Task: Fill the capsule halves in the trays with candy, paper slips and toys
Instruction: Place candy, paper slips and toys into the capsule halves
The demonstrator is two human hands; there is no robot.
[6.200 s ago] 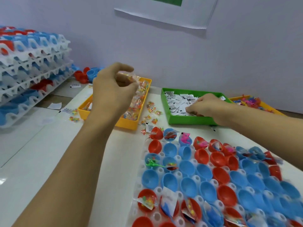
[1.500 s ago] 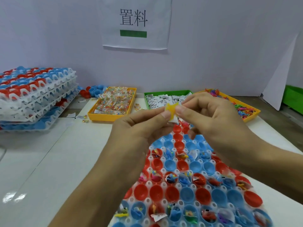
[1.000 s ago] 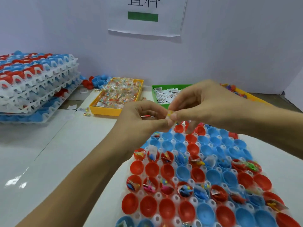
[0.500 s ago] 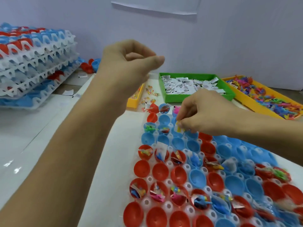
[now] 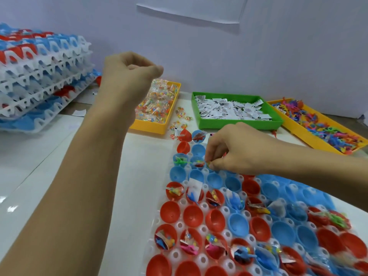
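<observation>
1. Head view, right hand: the right hand (image 5: 237,150) reaches in low over the far part of the white capsule tray (image 5: 201,259). Its thumb and forefinger are pressed together on a small yellowish item (image 5: 208,163), too small to name, just above the blue capsule halves (image 5: 196,163) in the tray's far rows.

2. Head view, left hand: the left hand (image 5: 127,76) is raised well above the table (image 5: 59,166), over the near end of the yellow candy tray (image 5: 157,127). Its fingers are curled in with the thumb laid against the forefinger — whether anything sits inside I cannot tell.

3. Head view, capsule tray: the tray holds red capsule halves (image 5: 193,216) and blue ones in rows. Some are bare; others hold wrapped candy, a paper slip or a small toy.

4. Head view, supplies: behind the capsule tray stand three bins side by side — the yellow one with wrapped candy (image 5: 157,102), a green tray (image 5: 239,123) of paper slips (image 5: 229,109), and a second yellow tray (image 5: 318,142) of coloured toys (image 5: 328,128). A few candies lie loose (image 5: 180,121) between the first two.

5. Head view, left side: a stack of white trays (image 5: 39,76) loaded with red and blue halves stands at the far left. A paper sheet (image 5: 191,10) hangs on the wall.
</observation>
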